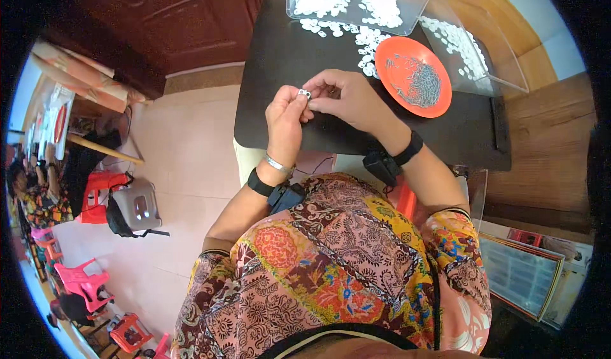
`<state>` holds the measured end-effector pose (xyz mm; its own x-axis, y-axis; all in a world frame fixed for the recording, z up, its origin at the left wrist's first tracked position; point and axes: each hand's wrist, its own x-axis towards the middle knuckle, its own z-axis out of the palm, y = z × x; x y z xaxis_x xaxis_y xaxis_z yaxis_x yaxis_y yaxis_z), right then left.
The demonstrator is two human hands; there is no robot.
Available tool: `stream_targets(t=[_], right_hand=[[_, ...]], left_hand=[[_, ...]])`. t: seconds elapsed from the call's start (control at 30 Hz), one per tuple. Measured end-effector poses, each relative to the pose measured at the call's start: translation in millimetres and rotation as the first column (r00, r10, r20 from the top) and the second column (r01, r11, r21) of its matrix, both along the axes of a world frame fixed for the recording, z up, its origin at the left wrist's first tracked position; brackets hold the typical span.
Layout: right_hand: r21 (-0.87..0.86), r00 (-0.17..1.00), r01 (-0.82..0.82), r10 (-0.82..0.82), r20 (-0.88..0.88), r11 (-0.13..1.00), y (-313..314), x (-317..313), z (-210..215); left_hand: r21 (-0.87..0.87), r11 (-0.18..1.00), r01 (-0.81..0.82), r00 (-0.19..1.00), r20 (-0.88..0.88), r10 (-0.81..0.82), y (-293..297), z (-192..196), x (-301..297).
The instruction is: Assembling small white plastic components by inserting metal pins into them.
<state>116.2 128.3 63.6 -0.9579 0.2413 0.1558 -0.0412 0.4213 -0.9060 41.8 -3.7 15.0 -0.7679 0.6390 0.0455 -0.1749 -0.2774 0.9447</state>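
Left hand (285, 118) fingers pinch a small white ring piece (304, 94) over the black counter (280, 54) | right hand (344, 98) fingers close on it too | orange plate (412, 76) at two o'clock, white pieces (366, 44) at twelve.

Bright even daylight, soft shadows, sharp centre — fisheye-bent, black-vignetted edges

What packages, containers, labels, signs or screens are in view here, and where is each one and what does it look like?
Clear plastic box: far edge of the black table, rectangular, holding small white pieces.
Second clear tray: table's right side, transparent, more white pieces.
Framed panel: lower right, rectangular, dark frame, bluish reflective face; screen or picture, cannot tell.
Grey case: floor at left, boxy, black strap.
No readable labels or signs.
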Motion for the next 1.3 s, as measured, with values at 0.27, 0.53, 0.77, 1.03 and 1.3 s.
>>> stream_targets(t=[0.27, 0.53, 0.77, 1.03, 1.3], right_hand=[[0.284, 0.982, 0.093, -0.042, -0.182, 0.954, -3.3, 1.1, -5.3], [0.278, 0.982, 0.041, 0.013, -0.187, 0.96, -1.7, 1.7, -5.6], [-0.043, 0.994, -0.061, 0.065, 0.091, 0.997, 14.8, -4.2, -11.4], [0.37, 0.997, -0.047, 0.022, 0.072, 0.928, 18.0, 13.3, 18.7], [0.932, 0.945, 0.101, -0.325, 0.019, 0.348, 165.3, 58.2, 37.4]], left_hand=[[-0.027, 0.999, 0.04, 0.998, -0.044, -0.041, 0.0, -1.0, -2.3], [0.07, 0.996, 0.054, 0.998, -0.039, -0.051, -1.9, -8.9, -3.7], [-0.01, 0.996, 0.094, 0.995, -0.044, -0.094, -2.2, -5.7, 1.5], [-0.063, 0.987, 0.149, 0.984, -0.084, -0.154, -2.7, 0.5, -0.3], [-0.023, 0.997, 0.079, 0.996, -0.033, -0.08, -2.4, 1.9, -0.1]])
